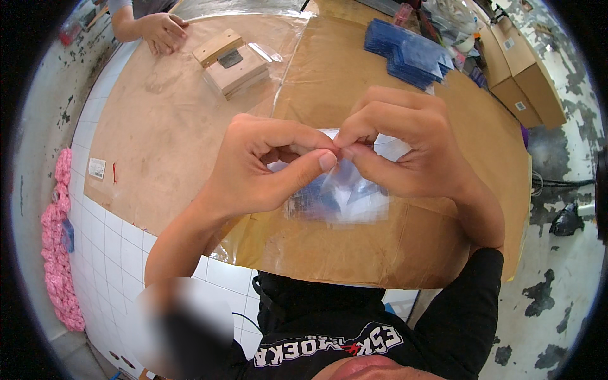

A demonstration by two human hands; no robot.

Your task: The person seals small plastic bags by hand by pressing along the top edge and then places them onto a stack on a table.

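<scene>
Both my hands meet over the middle of the table, thumb and forefinger pinched on each. Between the fingertips of my left hand [261, 168] and my right hand [415, 142] hangs a thin clear plastic piece [344, 182], its upper edge gripped from both sides. Whether it is a bag or a single sheet, I cannot tell. Directly beneath lies a loose pile of clear, bluish plastic pieces [373, 210], partly hidden by my hands and the piece I hold.
Brown covering spreads over the table [443, 240]. A wooden block fixture [234, 71] stands at the back left, near another person's hand [163, 31]. Stacked blue flat sheets [405, 52] lie at the back right, with cardboard boxes [519, 69] beyond. Pink bundles [60, 253] line the left wall.
</scene>
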